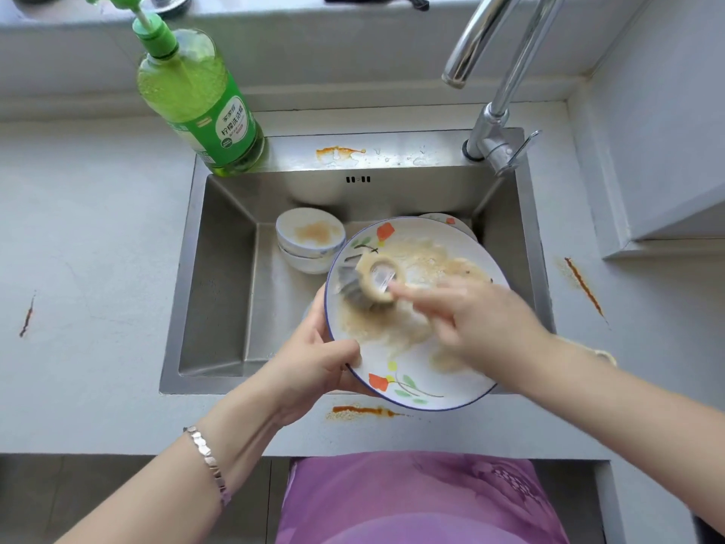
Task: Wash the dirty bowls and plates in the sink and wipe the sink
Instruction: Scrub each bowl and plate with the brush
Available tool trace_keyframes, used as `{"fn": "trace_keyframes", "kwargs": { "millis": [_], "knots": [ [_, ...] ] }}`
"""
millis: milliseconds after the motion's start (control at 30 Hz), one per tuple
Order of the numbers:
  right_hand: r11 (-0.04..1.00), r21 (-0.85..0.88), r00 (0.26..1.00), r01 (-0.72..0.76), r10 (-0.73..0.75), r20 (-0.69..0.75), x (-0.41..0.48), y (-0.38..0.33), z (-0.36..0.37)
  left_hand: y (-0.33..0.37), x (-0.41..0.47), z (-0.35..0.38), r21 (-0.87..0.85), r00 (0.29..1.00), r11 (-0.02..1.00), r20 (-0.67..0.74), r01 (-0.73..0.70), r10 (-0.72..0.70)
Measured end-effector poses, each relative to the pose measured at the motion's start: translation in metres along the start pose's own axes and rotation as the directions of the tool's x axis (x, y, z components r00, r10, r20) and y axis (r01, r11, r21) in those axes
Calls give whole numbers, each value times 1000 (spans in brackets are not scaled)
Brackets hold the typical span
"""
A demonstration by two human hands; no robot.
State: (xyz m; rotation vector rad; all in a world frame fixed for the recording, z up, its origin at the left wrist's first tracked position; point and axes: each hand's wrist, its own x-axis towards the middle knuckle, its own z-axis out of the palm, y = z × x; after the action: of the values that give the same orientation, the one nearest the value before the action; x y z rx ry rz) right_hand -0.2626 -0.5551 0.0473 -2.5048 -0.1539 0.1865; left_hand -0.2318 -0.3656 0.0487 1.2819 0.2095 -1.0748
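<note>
Left hand (314, 367) around plate (435, 376) rim; right hand (486, 327) blurred, palm down.

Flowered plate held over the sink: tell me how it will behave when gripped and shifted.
Probably slippery: the plate is smeared with brownish residue where the scrubber works. Likely rigid and breakable, looking like glazed ceramic above a steel sink. The left hand grips only one rim, so it may tilt under scrubbing pressure.

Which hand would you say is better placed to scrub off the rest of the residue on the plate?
Right. The right hand holds the scrubber against the plate; the left hand grips the plate's left rim, holding it over the sink.
</note>
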Motion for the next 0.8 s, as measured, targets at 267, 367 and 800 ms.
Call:
{"fn": "trace_keyframes", "kwargs": {
  "millis": [267, 367, 800],
  "knots": [
    [992, -97, 996, 84, -81, 42, -17, -2, 2, 0, 3, 2, -3, 997, 998, -54, -64, 63],
    [966, -139, 976, -218, 214, -44, -8, 35, -10, -2, 0, 1, 6, 995, 997, -61, -80, 80],
    [997, 4, 990, -78, 77, 118, -44, 4, 11, 2, 2, 1, 27, 969, 985, -180, -170, 172]
  ]
}}
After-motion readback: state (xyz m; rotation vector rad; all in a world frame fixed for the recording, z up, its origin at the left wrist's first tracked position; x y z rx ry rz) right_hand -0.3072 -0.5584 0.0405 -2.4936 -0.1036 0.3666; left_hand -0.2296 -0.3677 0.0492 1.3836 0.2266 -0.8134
